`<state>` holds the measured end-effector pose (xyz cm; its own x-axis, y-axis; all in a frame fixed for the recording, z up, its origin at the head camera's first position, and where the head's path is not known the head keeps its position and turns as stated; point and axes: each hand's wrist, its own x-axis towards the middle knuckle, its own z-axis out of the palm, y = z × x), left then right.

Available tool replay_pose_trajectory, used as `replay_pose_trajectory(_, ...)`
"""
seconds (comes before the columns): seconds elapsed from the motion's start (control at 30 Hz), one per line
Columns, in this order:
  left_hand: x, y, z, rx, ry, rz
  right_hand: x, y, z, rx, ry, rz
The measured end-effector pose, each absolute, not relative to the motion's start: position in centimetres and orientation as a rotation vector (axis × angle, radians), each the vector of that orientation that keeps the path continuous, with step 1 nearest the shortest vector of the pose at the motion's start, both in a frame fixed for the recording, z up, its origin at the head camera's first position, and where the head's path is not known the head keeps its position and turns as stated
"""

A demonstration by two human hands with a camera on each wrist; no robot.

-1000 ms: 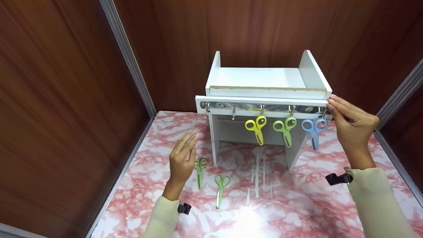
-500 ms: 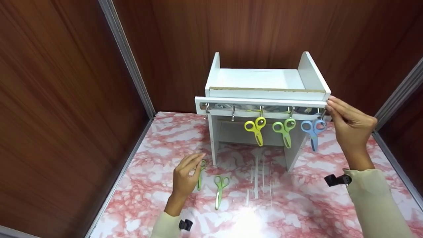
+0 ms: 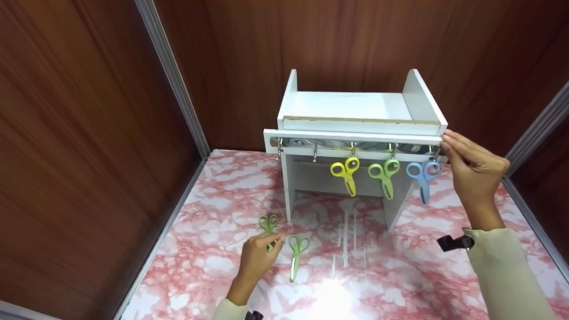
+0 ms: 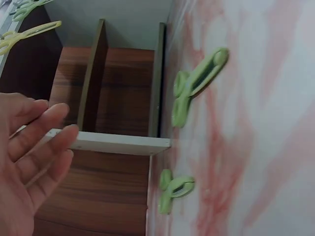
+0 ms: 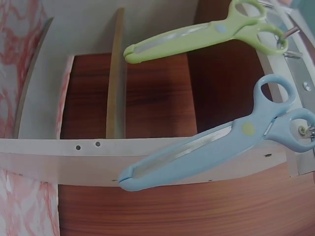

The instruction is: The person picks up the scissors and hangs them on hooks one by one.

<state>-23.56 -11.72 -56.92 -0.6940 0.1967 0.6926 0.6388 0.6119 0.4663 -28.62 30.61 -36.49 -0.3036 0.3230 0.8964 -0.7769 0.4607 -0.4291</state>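
My left hand (image 3: pixel 258 258) hovers over the left pair of green scissors (image 3: pixel 268 221), partly covering it in the head view. In the left wrist view its fingers (image 4: pixel 42 147) are extended and apart from both green pairs on the tabletop. The other green scissors (image 3: pixel 297 258) lie just to the right. With its fingertips, my right hand (image 3: pixel 478 171) pinches the right end of the white hook rail (image 3: pixel 355 134). From the rail's hooks hang yellow scissors (image 3: pixel 346 174), green scissors (image 3: pixel 384 175) and blue scissors (image 5: pixel 206 147). The two left hooks (image 3: pixel 315 151) carry nothing.
Behind the rail stands a white shelf unit (image 3: pixel 351 104) with raised sides. Red-and-white marbled tabletop (image 3: pixel 213 262) lies under everything. Pale streaks (image 3: pixel 346 240) mark it in front of the unit. Brown wood-grain panels (image 3: pixel 240 53) enclose the back and sides.
My left hand has come down and slightly right from beside the left green scissors to over their blades. The right hand keeps its place at the rail's end.
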Motion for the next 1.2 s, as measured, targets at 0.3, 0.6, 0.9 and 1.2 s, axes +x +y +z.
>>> replay_pose_trajectory(0.3,-22.0,-10.7,-58.5,-0.633,-2.624,-0.894,-28.5,30.4,-36.4,0.401,-1.504,1.168)
replay_pose_trajectory(0.6,-21.4,-10.4,-59.5,-0.525,-2.732,-0.667,-28.5,30.2,-36.4,0.409,-1.488,1.192)
replay_pose_trajectory(0.9,-20.9,-10.3,-60.5,-0.500,-2.867,-0.630,-28.6,30.2,-36.5,0.404,-1.492,1.180)
replay_pose_trajectory(1.2,-20.9,-9.8,-60.8,-0.485,-2.837,-0.574,-28.8,30.3,-36.6,0.402,-1.484,1.181)
